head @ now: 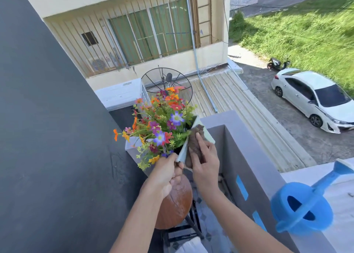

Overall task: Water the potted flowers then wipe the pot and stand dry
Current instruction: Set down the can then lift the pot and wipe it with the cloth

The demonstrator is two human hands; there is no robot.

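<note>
The left hand (168,173) is pinching the near corner of the pale pot (183,153) of flowers (162,122) while the right hand (206,163), just beside it, is pressing a brown cloth (194,143) flat-fingered against the pot's side, above the round wooden stand (177,205), with the blue watering can (302,206) well off to the right.

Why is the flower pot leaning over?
Tipped: the left hand tilts the pot while the right hand presses a brown cloth on its side.

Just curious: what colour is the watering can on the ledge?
Bright blue; the can shows clearly in the head view.
</note>
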